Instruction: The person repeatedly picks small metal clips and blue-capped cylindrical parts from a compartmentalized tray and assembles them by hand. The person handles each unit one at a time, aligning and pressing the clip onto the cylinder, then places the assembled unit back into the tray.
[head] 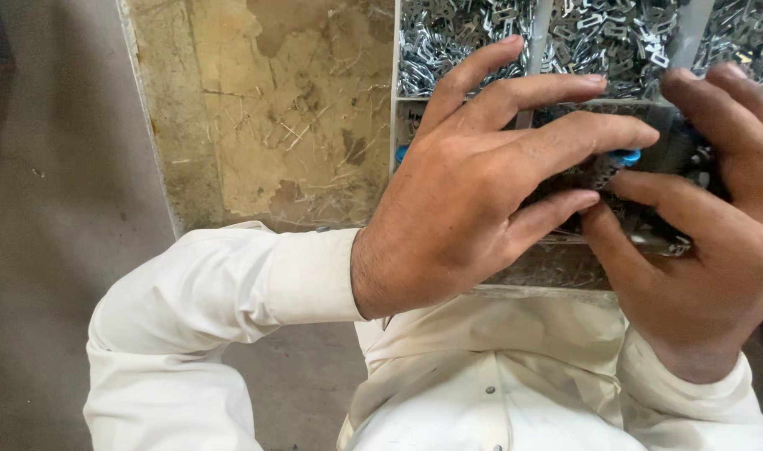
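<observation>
My left hand (465,192) and my right hand (707,225) meet over a small dark part with a perforated metal face and a blue plastic piece (625,156). Both hands grip it, fingers curled over its top and thumbs under it. The part is mostly hidden by my fingers. It is held just above the near compartment of a divided grey tray (395,117). My white sleeves and shirt fill the bottom of the view.
The tray's far compartments hold several heaps of small shiny metal clips (465,33). A worn, stained yellow-brown worktop (273,108) lies left of the tray. Grey floor (55,209) is further left.
</observation>
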